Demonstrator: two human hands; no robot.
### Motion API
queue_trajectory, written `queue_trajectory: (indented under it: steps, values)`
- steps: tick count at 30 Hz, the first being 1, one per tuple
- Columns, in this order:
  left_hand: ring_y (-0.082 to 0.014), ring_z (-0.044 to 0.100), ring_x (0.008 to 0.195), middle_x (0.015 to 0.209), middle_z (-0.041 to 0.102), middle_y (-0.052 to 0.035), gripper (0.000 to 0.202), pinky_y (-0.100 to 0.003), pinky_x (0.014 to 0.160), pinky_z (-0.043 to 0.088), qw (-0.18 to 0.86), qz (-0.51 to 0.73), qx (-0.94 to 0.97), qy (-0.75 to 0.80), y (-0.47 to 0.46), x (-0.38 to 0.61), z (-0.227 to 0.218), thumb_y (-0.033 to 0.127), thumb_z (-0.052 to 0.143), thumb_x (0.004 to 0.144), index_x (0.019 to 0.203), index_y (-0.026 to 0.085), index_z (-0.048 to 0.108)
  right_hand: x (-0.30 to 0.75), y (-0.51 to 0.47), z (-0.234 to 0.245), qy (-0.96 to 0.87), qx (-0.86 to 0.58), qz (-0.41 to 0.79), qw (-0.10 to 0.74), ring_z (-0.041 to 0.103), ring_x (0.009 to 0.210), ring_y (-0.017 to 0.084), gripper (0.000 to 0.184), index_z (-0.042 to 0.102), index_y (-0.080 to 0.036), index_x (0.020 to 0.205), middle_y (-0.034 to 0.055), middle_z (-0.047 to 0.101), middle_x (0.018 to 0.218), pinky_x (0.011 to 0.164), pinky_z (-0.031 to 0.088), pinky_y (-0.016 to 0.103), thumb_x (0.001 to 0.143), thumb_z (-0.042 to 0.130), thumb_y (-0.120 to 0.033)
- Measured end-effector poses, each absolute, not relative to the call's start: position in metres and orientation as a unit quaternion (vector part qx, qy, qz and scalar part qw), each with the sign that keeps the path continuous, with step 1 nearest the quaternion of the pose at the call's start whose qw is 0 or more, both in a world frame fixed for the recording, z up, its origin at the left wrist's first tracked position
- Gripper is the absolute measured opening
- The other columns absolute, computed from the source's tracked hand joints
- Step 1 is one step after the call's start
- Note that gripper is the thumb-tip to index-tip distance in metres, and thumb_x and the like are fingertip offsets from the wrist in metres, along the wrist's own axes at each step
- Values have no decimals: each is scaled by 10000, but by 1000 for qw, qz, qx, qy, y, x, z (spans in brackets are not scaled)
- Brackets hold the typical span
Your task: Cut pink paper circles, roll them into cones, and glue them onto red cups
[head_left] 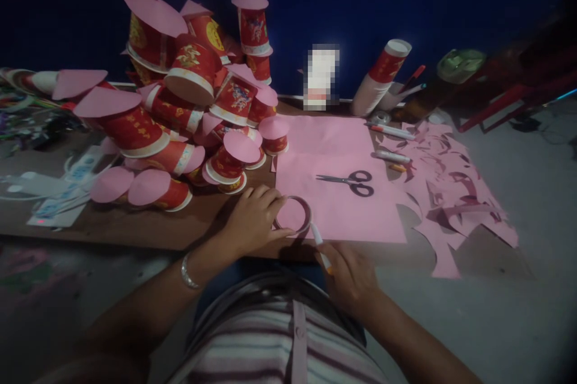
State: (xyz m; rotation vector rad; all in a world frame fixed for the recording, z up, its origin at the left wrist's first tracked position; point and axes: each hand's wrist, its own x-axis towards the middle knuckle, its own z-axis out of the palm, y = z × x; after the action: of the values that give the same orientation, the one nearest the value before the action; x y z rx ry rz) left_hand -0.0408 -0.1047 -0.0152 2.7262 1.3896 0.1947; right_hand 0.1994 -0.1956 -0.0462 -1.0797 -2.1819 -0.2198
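My left hand [253,216] presses a round tape ring [294,216] flat on the near left corner of a pink paper sheet [336,207], fingers curled over its rim. My right hand [349,276] grips a white pen [321,244] whose tip touches the paper right beside the ring's right edge. Black scissors [349,181] lie shut on the middle of the sheet, beyond both hands.
A heap of red paper cups [189,107] capped with pink cones fills the board's left side. Pink paper scraps [446,185] and markers [391,130] lie to the right. A stack of cups [381,77] leans at the back against the dark blue wall.
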Motion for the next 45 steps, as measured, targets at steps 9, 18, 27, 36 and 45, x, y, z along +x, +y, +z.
queue_trajectory:
  steps: [9,18,27,36,45]
  values:
    - [-312,578,1099,1221,693,-137,644,-460,959,444,28,70,891,448,-104,-41,-15,640,736,846,1252,144,673,184,-204,-37,-880,-369,-77,289,646,713,227,288,656,-122,1156,112,726,843,601,543,350,961,450,-73]
    - [-311,579,1098,1209,701,-128,686,-450,940,434,33,62,892,447,-103,-41,-15,660,748,824,1271,144,677,167,-204,-21,-895,-340,-84,276,586,657,207,273,671,-88,1065,98,677,774,557,468,331,992,408,-101]
    - [-316,580,1101,1211,704,-124,657,-459,939,439,38,62,892,447,-103,-41,-14,615,765,832,1275,138,680,160,-200,-23,-901,-315,-60,293,594,688,213,239,648,-66,1065,109,666,793,573,464,326,974,429,-91]
    - [-328,591,1085,1186,706,-136,573,-466,904,443,37,68,893,443,-101,-43,-17,526,780,853,1271,145,688,194,-210,-15,-877,-278,-80,383,599,602,179,218,640,-125,1129,29,626,671,546,482,300,999,466,-142]
    - [-325,575,1126,1219,700,-127,593,-474,960,447,57,66,884,459,-103,-42,-17,452,856,781,1260,144,689,195,-142,-35,-859,-412,70,296,674,1241,306,488,429,-168,1443,204,680,1364,973,598,482,982,587,-178]
